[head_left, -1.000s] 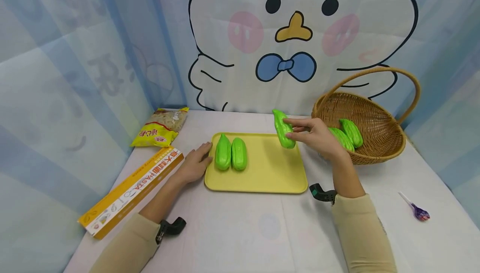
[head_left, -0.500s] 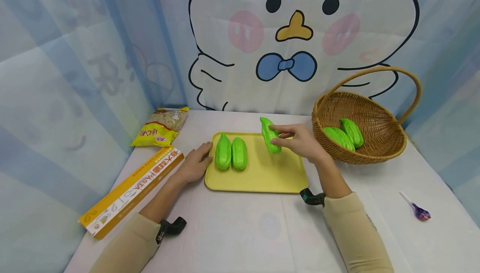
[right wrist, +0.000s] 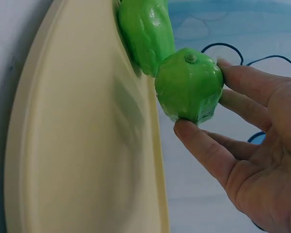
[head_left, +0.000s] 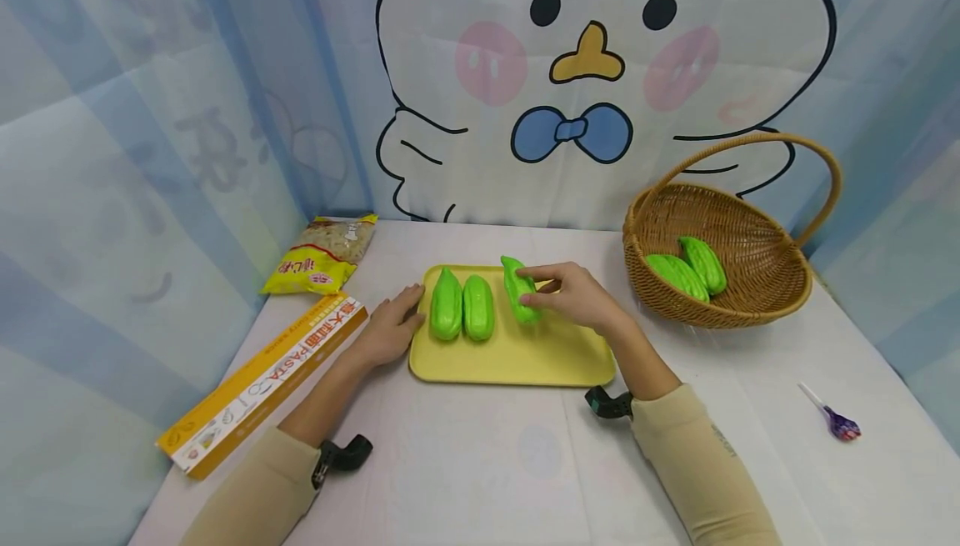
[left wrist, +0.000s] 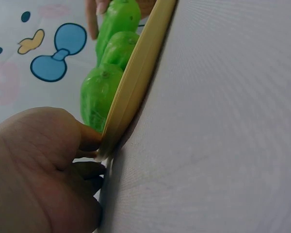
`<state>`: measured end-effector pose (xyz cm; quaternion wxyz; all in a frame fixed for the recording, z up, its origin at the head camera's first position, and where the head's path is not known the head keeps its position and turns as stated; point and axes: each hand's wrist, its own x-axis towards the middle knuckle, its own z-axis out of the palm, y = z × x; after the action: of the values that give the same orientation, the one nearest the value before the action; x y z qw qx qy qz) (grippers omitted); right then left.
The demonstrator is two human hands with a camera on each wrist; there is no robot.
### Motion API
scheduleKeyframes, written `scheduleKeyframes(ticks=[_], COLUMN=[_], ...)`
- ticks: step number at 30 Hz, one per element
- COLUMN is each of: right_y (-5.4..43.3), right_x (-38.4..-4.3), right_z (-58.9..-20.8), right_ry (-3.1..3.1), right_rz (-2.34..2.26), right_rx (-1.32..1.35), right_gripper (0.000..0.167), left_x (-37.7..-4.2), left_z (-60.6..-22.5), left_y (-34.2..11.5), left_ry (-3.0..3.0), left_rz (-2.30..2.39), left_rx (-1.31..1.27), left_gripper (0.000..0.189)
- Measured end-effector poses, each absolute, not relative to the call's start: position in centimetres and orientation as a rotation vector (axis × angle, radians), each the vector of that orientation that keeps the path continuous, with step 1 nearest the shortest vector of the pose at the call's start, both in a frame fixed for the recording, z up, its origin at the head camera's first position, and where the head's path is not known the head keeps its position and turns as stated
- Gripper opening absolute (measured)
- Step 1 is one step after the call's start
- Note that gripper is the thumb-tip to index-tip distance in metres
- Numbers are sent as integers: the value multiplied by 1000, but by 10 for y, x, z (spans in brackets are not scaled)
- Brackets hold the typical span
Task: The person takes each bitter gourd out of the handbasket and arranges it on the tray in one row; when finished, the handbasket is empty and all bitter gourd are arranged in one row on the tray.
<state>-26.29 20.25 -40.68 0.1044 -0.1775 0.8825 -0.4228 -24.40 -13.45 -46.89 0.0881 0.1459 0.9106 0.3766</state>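
Note:
My right hand (head_left: 570, 292) pinches a bright green toy bitter melon (head_left: 517, 292) between thumb and fingers. It is held over the middle of the yellow tray (head_left: 555, 354), tip pointing away; in the right wrist view a gap shows between this bitter melon (right wrist: 189, 90) and the tray surface. Two more bitter melons, a left one (head_left: 446, 304) and a right one (head_left: 478, 308), lie side by side on the tray's left half. My left hand (head_left: 390, 329) rests at the tray's left edge, its fingers touching the rim in the left wrist view.
A tilted wicker basket (head_left: 757, 279) with a tall handle stands at the back right, holding more bitter melons (head_left: 703, 264). Left are a long pasta box (head_left: 262, 383) and a yellow food bag (head_left: 322, 254). A lollipop (head_left: 840, 423) lies front right.
My right hand has carried the bitter melon left and lower, from the tray's back right toward the two lying on it. The left hand has stayed at the rim.

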Motion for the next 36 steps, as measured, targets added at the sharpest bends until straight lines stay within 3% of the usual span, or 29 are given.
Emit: scheduleKeyframes(ticks=[36], right_y=[183], right_x=[-258], right_z=[-421], right_ry=[2639], right_rz=[-1133], right_rx=[-630], right_gripper=[56], left_x=[-245], left_z=[-468], left_y=[-136], left_ry=[2738], left_rz=[1105], left_rx=[476], left_gripper=[57])
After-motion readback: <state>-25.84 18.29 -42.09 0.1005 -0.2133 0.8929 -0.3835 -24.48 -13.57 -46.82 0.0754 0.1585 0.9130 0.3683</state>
